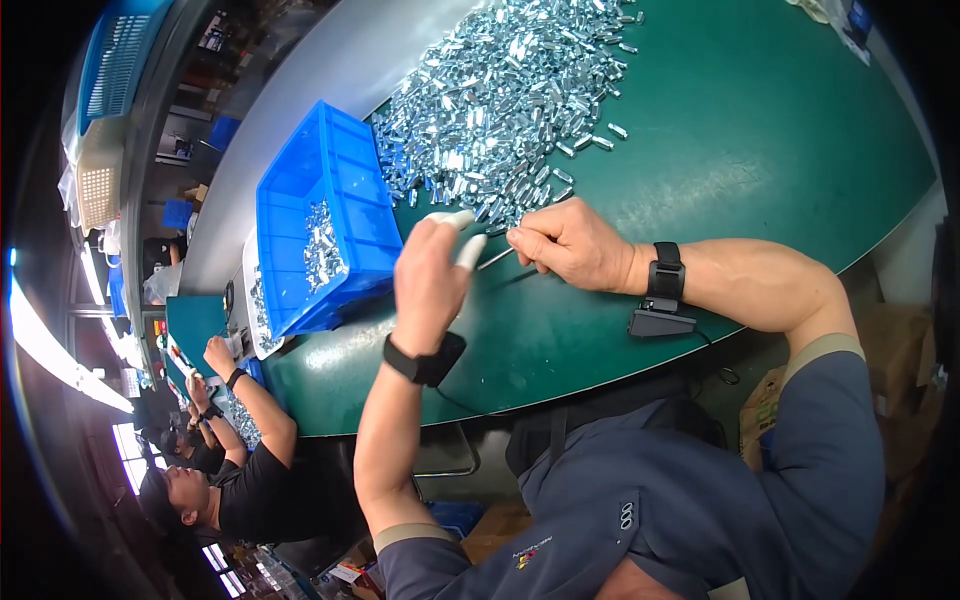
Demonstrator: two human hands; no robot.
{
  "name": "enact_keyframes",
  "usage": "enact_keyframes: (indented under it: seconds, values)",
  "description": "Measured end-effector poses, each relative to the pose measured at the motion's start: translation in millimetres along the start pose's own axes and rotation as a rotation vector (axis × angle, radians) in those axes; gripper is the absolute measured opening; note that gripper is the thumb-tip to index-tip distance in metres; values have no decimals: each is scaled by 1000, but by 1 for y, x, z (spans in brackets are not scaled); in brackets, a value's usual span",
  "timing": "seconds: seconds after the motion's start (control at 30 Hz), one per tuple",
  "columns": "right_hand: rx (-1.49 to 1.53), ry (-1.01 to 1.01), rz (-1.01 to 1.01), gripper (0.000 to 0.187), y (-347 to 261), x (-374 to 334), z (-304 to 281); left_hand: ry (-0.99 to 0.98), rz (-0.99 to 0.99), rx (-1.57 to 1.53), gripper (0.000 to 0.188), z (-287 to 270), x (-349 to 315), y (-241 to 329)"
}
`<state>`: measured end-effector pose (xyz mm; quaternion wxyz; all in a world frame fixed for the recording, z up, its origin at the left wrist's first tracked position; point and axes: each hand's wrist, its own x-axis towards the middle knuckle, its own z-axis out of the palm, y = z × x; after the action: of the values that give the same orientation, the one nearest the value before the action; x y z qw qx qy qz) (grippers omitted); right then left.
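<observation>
My right hand (570, 243) is closed in a pinch beside the near edge of a large heap of small shiny metal parts (500, 100). From its fingertips a thin metal rod (495, 260) slants down toward my left hand; whatever else the pinch holds is too small to make out. White covers wrap the thumb and a fingertip of my left hand (430, 275). Those two digits stand apart, with nothing visible between them, just left of the rod's end. A blue plastic bin (365, 195) stands tilted left of my left hand, with small metal pieces (322, 245) inside.
The heap lies on a green tabletop (720, 130) with a curved near edge. A white tray (262, 300) of metal parts sits behind the bin. At the left, a co-worker in black (270, 500) works at the same bench. Black straps with devices (665, 285) circle my wrists, cables trailing.
</observation>
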<state>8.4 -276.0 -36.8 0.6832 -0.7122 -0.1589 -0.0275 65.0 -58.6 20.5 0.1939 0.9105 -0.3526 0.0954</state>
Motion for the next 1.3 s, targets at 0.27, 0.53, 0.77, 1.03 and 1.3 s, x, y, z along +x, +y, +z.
enact_keyframes:
  seconds: [0.27, 0.53, 0.77, 1.03, 1.3]
  values:
    - [30, 100, 65, 37, -2, 2, 0, -9, -77, -193, 20, 23, 4, -3]
    - [29, 147, 182, 34, -2, 5, -2, 87, -135, -257, 20, 3, -22, 6]
    - [-24, 95, 37, 36, 8, 6, 4, 75, 3, -186, 20, 6, -25, 9]
    - [-131, -140, 29, 41, 3, 3, -2, 25, -5, -222, 19, 6, -29, 21]
    - [138, 176, 144, 47, -7, 3, -5, 217, 39, 96, 19, -62, -36, 7]
